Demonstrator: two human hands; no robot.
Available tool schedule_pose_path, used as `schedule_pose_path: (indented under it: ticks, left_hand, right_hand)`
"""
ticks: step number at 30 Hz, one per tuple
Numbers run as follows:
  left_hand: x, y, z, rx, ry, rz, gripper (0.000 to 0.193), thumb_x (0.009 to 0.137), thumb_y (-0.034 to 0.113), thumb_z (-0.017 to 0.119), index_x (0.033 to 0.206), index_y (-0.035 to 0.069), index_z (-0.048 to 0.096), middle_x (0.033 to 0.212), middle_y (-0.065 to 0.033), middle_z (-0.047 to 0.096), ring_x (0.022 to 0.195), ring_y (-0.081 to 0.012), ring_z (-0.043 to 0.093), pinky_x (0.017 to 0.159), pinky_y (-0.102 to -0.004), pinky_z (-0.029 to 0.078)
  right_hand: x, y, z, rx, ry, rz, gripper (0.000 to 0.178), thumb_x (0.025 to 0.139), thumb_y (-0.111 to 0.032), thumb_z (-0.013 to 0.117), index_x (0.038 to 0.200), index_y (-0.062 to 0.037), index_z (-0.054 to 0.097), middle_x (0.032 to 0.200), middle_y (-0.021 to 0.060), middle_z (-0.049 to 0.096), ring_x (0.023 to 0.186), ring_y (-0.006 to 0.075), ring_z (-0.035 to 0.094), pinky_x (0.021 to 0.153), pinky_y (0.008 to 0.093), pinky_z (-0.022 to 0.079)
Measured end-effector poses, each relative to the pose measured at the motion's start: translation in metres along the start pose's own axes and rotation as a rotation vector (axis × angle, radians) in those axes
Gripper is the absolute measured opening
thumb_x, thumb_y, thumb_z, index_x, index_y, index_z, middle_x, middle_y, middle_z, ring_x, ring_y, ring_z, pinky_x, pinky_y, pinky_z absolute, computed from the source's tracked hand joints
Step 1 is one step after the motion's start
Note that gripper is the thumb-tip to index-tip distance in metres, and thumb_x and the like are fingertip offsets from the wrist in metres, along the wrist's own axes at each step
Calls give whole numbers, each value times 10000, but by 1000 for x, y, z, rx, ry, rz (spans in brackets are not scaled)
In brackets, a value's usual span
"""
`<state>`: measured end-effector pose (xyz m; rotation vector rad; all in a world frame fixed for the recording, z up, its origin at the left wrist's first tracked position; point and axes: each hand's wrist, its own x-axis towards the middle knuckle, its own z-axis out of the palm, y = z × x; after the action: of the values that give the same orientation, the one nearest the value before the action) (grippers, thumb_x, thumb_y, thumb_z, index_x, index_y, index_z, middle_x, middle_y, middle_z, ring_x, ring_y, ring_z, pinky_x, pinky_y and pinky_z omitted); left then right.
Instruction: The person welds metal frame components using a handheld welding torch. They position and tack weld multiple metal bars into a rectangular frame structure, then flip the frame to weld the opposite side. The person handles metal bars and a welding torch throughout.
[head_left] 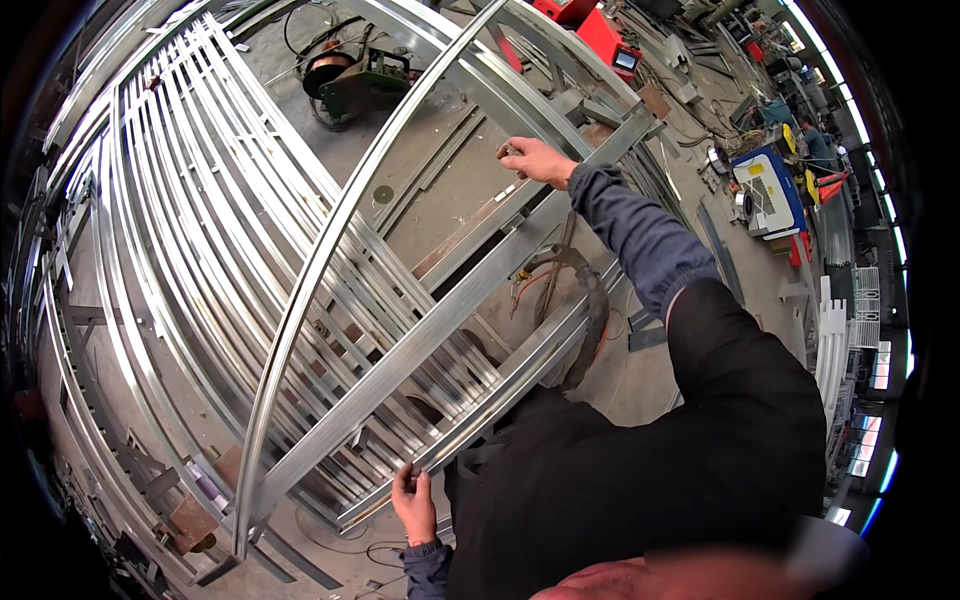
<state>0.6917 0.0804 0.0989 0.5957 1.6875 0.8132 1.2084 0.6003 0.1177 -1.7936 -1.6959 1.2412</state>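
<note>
My right hand (pixel 540 162) reaches out over a galvanized steel frame, its fingers pinched together. Something small and greyish may sit at the fingertips, but I cannot make it out. Below that hand runs a wide flat steel beam (pixel 410 358), crossing the frame diagonally. My left hand (pixel 415 507) is low in the view, beside the near rail (pixel 470 432) of the frame; its thumb and forefinger are apart and I see nothing between them. A long curved steel tube (pixel 300 300) arches over the beam. Many parallel steel bars (pixel 215 210) lie under both.
A wire-spool machine (pixel 345 80) stands on the floor beyond the bars. A hose or cable bundle (pixel 590 320) hangs over the frame near my body. To the right are a red machine (pixel 608 45), a blue-and-white box (pixel 768 192) and scattered metal parts.
</note>
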Motion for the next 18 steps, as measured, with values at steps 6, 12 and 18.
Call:
schedule_pose_path:
  ticks: [6,12,18]
  left_hand:
    - [-52,-72,35,-131,143,-222,400,1002,16,766,1381,-59,661,1117,-59,727,936,-110,656,874,-272,555]
    - [-46,-39,61,-114,197,-224,405,1012,32,765,1388,-62,649,1097,-60,728,935,-109,656,848,-272,563]
    - [-43,-3,54,-145,352,-186,350,1044,46,723,1369,-65,658,1033,-20,688,871,-85,597,789,-263,514]
  right_hand:
    - [103,89,6,-848,-414,-8,546,860,-344,842,1345,-105,770,1262,187,786,1117,382,755,980,462,585]
    - [125,118,27,-820,-580,-82,427,775,-310,881,1146,-106,827,1045,186,808,1004,395,765,885,487,592]
    - [135,94,17,-315,-375,-173,373,945,-331,801,1100,7,786,1006,155,784,947,258,722,885,386,562]
